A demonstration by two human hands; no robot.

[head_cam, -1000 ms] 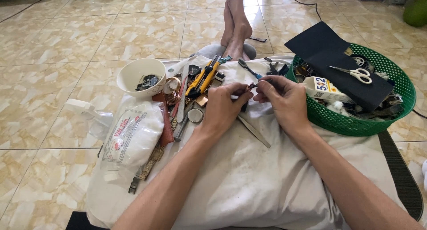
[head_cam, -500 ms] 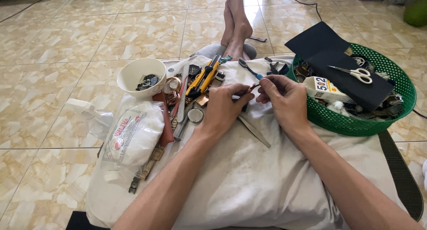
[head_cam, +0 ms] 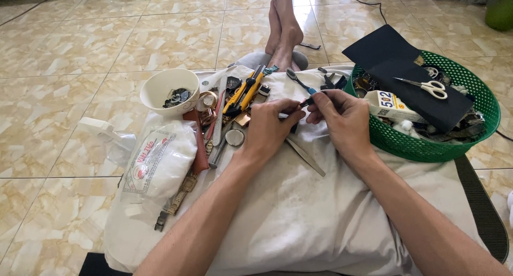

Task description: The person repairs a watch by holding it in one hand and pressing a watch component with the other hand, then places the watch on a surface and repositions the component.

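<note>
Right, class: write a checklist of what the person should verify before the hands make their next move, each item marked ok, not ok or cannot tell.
1. Both hands on the work: left hand and right hand meet over the white pillow: ok.
2. Small dark part pinched between fingertips: ok.
3. What the part is: cannot tell.
4. Tweezers lying within reach beside the left hand: ok.
5. Bowl upright: ok.
6. Scissors stowed in the green basket: ok.

Head camera — looking down, close above lap.
</note>
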